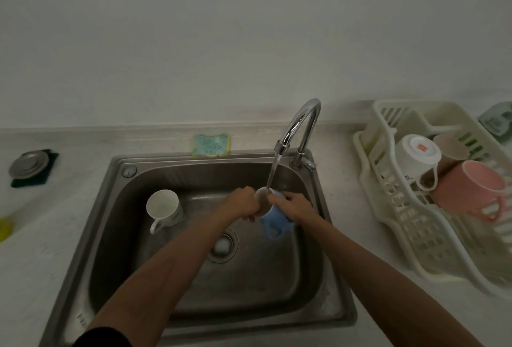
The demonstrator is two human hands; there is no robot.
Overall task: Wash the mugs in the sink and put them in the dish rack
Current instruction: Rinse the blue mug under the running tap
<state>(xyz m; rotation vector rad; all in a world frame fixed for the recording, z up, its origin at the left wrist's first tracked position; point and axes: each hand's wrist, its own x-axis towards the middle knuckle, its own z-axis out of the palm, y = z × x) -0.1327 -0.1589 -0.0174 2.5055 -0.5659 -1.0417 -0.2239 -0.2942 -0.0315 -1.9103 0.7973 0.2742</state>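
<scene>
Item: blue ceramic mug (274, 220), gripped by my left hand (243, 204) and my right hand (293, 205), its mouth under water running from the curved chrome faucet (302, 122).
Stainless steel sink (110, 180): one white mug (163, 205), left side.
Cream plastic dish rack (415, 224), right: upturned white mug (415, 156), beige mug (451, 150), pink mug (465, 188).
Behind the sink: green-and-yellow sponge (211, 145).

- Mugs, you have five: two in the sink (110, 235), a blue mug (274, 219) and a plain white mug (163, 208); three in the dish rack (415, 235), a red-labelled white mug (415, 156), a beige mug (450, 150) and a pink mug (468, 190).
- Hands, two: your left hand (243, 204), your right hand (295, 205).
- One sponge (211, 145), one tap (300, 125), one drain (223, 245).
- One metal lid (27, 162) and one dark pad (16, 181) on your worktop (69, 208).
</scene>
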